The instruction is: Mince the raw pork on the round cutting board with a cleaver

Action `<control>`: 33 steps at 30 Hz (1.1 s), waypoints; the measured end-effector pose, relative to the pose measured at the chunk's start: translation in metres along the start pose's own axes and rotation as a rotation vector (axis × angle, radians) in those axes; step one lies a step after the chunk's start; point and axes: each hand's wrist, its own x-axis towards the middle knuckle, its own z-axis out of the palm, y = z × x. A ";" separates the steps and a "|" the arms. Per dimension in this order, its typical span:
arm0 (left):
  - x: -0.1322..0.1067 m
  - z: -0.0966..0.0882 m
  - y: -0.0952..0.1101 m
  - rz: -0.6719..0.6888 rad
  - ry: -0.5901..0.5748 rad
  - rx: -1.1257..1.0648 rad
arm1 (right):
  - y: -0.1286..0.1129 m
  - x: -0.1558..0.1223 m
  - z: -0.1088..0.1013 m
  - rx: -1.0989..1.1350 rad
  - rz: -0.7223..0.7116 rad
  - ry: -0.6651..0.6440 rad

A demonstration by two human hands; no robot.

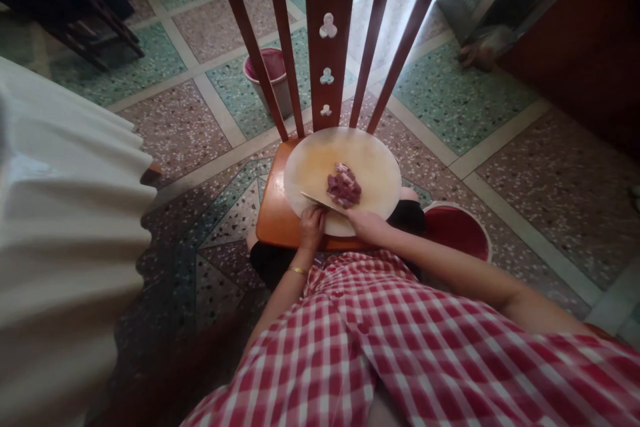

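Note:
A pile of dark red meat pieces (344,187), some with pale fat, lies in the middle of a round whitish cutting board (310,153). My right hand (366,223) is closed around the handle of a knife (323,203) at the board's near side. The blade points left across the board, just on my side of the meat. My left hand (313,221) rests at the board's near left edge with its fingers curled, close against the blade. Whatever may be under those fingers is hidden.
The board lies on the seat of a wooden chair (273,213), its slatted back rising beyond. A bin (283,93) with a red liner stands behind the chair. To the right is a round red tub or stool (457,230). A pleated white cloth (75,233) hangs at left.

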 end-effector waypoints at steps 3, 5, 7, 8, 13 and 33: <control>0.001 -0.003 0.003 -0.013 -0.006 -0.048 | 0.008 -0.012 0.000 -0.031 0.068 -0.011; 0.000 -0.005 0.004 -0.033 -0.004 -0.050 | 0.004 -0.015 -0.002 -0.044 0.063 -0.005; -0.001 -0.006 0.003 -0.050 -0.002 -0.045 | -0.001 -0.015 -0.003 -0.033 0.032 -0.009; -0.002 -0.006 0.003 -0.053 -0.006 -0.047 | -0.004 -0.014 -0.004 -0.026 0.020 -0.005; -0.003 -0.001 -0.003 -0.035 -0.034 -0.038 | -0.018 0.009 -0.008 -0.016 -0.031 0.009; -0.003 -0.005 0.003 -0.037 -0.002 -0.035 | -0.003 -0.005 -0.008 -0.025 0.014 -0.050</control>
